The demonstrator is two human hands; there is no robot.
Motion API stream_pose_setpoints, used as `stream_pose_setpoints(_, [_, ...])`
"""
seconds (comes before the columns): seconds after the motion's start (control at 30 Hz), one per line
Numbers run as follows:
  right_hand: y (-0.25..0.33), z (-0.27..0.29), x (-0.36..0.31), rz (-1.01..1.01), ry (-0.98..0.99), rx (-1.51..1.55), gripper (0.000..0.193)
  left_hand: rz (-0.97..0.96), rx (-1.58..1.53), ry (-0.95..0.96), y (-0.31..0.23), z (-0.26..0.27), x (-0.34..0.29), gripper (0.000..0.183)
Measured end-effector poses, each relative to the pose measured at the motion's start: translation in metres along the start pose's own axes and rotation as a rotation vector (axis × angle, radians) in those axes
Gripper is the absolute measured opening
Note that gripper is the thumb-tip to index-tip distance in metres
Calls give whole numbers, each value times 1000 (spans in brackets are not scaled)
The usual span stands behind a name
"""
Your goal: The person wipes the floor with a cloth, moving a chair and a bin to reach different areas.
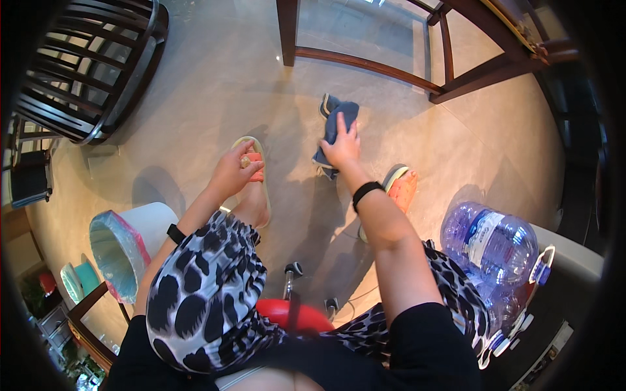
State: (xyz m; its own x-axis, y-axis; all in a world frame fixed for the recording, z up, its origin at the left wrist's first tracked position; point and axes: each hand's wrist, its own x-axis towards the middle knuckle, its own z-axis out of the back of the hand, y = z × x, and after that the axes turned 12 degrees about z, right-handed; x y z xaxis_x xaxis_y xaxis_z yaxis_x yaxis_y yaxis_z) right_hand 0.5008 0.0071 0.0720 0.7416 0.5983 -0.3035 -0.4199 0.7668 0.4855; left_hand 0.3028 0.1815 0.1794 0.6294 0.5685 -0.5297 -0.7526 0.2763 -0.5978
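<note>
My right hand (342, 147) is on a dark blue fabric bundle (344, 120), with the thumb on its left side and the fingers spread over its top. Pale-edged dark parts stick out at its upper and lower ends; its exact kind is unclear. Over the slide sandal (262, 158) on my left foot hangs my left hand (233, 171). Its thumb and forefinger are curved and apart, and it holds nothing I can make out. A second orange sandal (403, 190) is on my right foot, partly behind my right forearm.
A white bin (151, 218) with a plastic liner stands at left. Large clear water bottles (502, 241) are at right. A dark wooden table frame (365, 63) rises ahead, a slatted dark chair (98, 72) far left. A red seat (293, 315) shows between my knees.
</note>
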Motion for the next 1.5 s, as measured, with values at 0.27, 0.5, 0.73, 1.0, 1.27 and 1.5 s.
stream_pose_setpoints(0.27, [43,-21,-63,1028,4,-126,46,28,26,1,13,-16,31,55])
stream_pose_setpoints(0.5, [2,-8,23,899,-12,-182,39,6,144,-7,3,-19,50,53])
stream_pose_setpoints(0.73, [-117,62,113,366,-235,-413,56,2,201,15,4,-25,57,53])
stream_pose_setpoints(1.0, [-189,109,64,-180,-142,-337,51,-1,190,78,3,-32,58,54])
stream_pose_setpoints(1.27, [-48,47,31,829,-87,-120,54,1,222,56,13,-45,60,55])
stream_pose_setpoints(1.5, [-105,61,6,961,236,-378,53,41,160,122,36,-38,53,51])
